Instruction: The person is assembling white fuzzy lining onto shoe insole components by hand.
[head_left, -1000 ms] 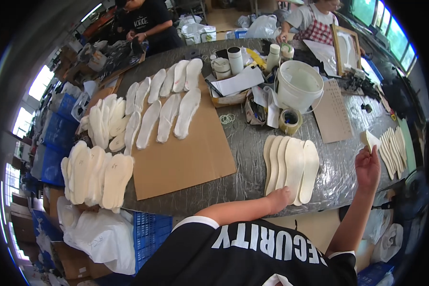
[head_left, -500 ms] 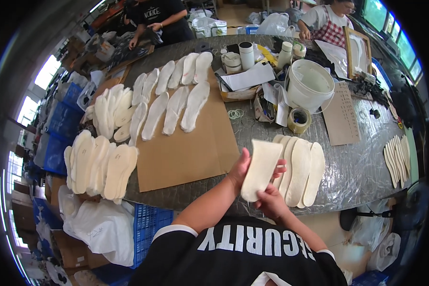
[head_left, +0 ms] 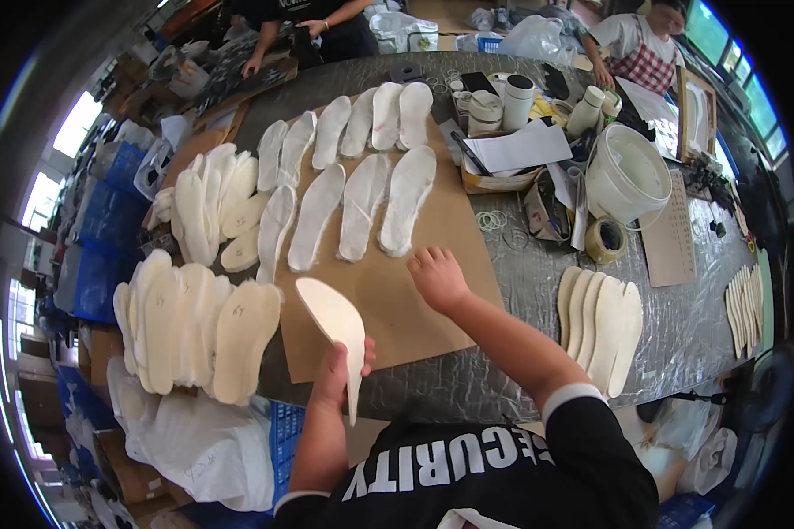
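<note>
A cream insole (head_left: 332,310) was held tilted above the cardboard's (head_left: 415,331) near edge, pinched by the left grip (head_left: 333,375) low down, perhaps so that its upper part was left clear. The right grip (head_left: 439,279) was held fingers curled; whether it was empty cannot be told. White insoles (head_left: 316,219) were laid in rows, seemingly to keep their faces exposed.

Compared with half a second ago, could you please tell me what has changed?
The left hand has carried the insole leftward; the right hand has let go of it and moved forward and left, over the cardboard. The white insoles lying there stayed put.
</note>
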Tool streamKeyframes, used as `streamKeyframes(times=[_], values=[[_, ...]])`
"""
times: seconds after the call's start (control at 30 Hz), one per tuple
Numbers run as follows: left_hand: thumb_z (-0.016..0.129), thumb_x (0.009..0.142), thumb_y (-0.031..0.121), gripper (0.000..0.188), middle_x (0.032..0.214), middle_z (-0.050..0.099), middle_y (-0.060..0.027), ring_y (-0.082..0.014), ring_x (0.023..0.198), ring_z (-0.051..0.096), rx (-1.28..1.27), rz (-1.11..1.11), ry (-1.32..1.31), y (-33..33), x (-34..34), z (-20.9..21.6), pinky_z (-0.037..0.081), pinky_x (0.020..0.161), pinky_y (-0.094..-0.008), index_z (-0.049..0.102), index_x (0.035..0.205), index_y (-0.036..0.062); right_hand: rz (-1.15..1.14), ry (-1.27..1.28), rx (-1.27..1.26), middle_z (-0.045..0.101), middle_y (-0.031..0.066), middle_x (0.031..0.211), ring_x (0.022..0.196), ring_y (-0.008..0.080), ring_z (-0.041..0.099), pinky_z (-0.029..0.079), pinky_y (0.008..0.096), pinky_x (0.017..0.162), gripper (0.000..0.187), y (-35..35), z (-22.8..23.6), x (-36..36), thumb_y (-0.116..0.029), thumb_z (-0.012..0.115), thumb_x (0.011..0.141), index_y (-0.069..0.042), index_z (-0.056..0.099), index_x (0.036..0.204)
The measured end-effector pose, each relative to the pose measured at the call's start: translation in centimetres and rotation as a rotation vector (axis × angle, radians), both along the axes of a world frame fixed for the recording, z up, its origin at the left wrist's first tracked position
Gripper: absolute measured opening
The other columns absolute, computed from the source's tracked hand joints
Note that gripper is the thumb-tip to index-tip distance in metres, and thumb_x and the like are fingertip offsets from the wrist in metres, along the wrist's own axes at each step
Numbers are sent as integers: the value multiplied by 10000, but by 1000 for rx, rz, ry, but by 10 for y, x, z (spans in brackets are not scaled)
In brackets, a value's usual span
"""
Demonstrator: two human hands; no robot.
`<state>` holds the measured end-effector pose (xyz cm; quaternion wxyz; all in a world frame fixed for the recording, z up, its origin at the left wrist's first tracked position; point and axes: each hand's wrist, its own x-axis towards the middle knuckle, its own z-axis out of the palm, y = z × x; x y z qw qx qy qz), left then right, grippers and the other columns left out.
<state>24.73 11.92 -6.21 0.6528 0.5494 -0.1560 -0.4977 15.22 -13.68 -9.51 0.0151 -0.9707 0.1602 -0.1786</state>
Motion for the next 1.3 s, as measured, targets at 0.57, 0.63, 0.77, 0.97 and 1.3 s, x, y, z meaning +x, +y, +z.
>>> streamKeyframes(times=[0.57, 0.63, 0.77, 0.97, 1.3], values=[[816, 721, 458, 734, 1042, 539, -39, -126, 903, 536, 282, -144, -363, 38, 97, 32, 472, 759, -277, 454, 1201, 38, 357, 297, 341, 593, 43, 827, 782, 213, 603, 451, 367, 651, 150, 175, 0, -11, -228, 569, 786, -119, 581, 888], [825, 707, 449, 739, 1046, 548, -64, -180, 939, 551, 293, -200, -522, 25, 88, 22, 472, 794, -316, 458, 1193, 30, 439, 172, 458, 571, 49, 867, 767, 215, 598, 451, 369, 636, 173, 192, -2, -15, -232, 569, 798, -113, 572, 923], [854, 655, 400, 731, 1059, 559, -146, -339, 1016, 563, 383, -419, -994, 1, 54, 26, 453, 884, -410, 488, 1147, 2, 486, 6, 436, 549, 28, 905, 867, 205, 549, 431, 355, 708, 128, 191, -20, -25, -230, 574, 752, -119, 614, 800], [860, 636, 378, 674, 1081, 551, -161, -338, 1019, 546, 349, -366, -1107, -11, 27, 9, 446, 897, -400, 537, 1083, -8, 634, -250, 424, 551, 4, 850, 926, 191, 514, 392, 364, 798, 111, 221, -49, -28, -234, 548, 751, -146, 616, 754], [857, 609, 451, 784, 1161, 507, -150, -311, 1095, 508, 237, -139, -1099, -4, 28, 8, 408, 963, -403, 533, 1159, -5, -679, -505, 720, 543, 201, 1004, 779, 336, 565, 479, 417, 690, 344, 99, -37, -91, 13, 612, 795, -12, 486, 1114]])
